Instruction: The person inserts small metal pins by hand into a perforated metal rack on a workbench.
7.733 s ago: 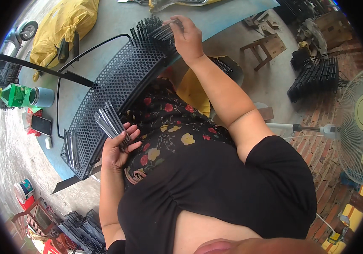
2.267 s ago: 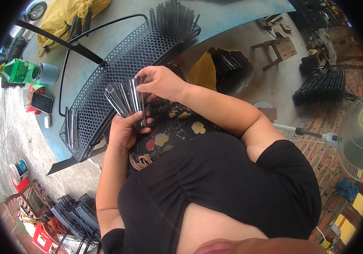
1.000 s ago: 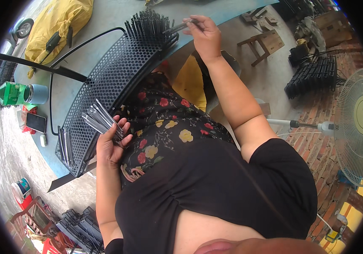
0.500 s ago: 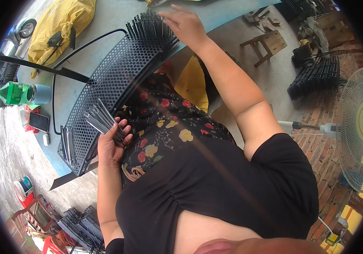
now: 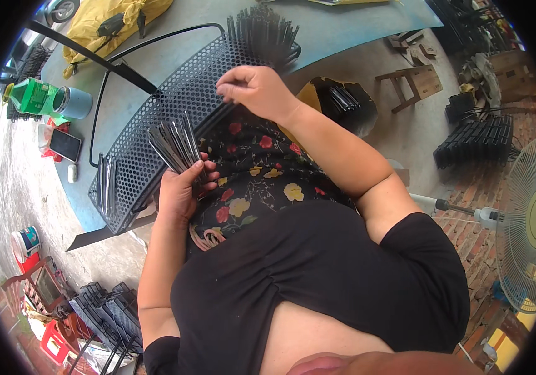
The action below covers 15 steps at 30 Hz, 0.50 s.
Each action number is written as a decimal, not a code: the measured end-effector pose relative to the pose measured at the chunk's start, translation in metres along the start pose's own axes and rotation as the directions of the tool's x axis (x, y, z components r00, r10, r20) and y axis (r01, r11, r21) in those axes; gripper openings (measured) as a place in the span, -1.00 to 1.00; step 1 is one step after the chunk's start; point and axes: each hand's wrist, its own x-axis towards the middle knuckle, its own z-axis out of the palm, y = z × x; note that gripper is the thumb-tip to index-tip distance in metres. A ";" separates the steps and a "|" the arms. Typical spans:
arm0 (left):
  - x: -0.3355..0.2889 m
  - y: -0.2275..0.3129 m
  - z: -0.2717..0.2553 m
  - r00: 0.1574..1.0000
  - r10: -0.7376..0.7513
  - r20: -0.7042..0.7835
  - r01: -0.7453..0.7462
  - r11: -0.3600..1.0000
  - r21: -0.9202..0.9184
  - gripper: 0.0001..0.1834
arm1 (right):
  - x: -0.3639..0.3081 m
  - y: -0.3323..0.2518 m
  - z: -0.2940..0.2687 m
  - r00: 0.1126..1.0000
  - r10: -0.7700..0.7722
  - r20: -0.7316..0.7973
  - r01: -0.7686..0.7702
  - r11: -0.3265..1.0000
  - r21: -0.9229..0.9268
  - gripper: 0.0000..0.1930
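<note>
Two hands show in the head view: the left hand (image 5: 187, 184) grips a fanned bundle of strips (image 5: 177, 140) beside the mesh rack (image 5: 183, 90), and the right hand (image 5: 252, 90) hangs near it, fingers loosely curled; whether they pinch anything I cannot tell. A slack left grip could let the uneven fan slip apart; a careless brush could tilt the upright cluster (image 5: 262, 37) at the rack's end.

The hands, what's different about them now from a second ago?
The right hand no longer shows the few strips it held; it has moved back from the standing bunch of strips toward the left hand. The left hand still holds its fan of strips. The black mesh rack, green bottle and phone stayed put.
</note>
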 end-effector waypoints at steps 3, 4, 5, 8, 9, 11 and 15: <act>-0.003 0.001 0.003 0.999 -0.006 0.033 0.005 1.000 0.014 -0.76 | -0.010 -0.006 0.033 0.939 0.233 0.254 -0.298 0.919 0.260 -0.77; -0.004 0.001 0.004 0.998 -0.005 0.069 0.003 1.000 0.026 -0.76 | -0.011 -0.007 0.039 0.938 0.233 0.255 -0.299 0.918 0.261 -0.77; -0.004 0.001 0.004 0.994 -0.005 0.105 0.001 0.999 0.037 -0.77 | -0.012 -0.009 0.044 0.918 0.257 0.301 -0.346 0.892 0.292 -0.76; -0.005 0.000 0.003 0.993 -0.008 0.121 0.002 0.999 0.050 -0.73 | -0.011 -0.011 0.050 0.889 0.288 0.357 -0.404 0.859 0.315 -0.77; -0.006 0.001 0.002 0.991 -0.010 0.132 0.003 0.999 0.050 -0.73 | -0.011 -0.011 0.051 0.883 0.298 0.363 -0.416 0.855 0.309 -0.79; -0.006 0.001 0.001 0.990 -0.009 0.140 0.004 0.999 0.038 -0.75 | -0.011 -0.007 0.054 0.883 0.287 0.370 -0.414 0.849 0.329 -0.81; -0.006 0.001 -0.001 0.990 -0.026 0.142 0.026 1.000 0.000 -0.76 | -0.009 -0.012 0.052 0.874 0.337 0.350 -0.452 0.829 0.330 -0.86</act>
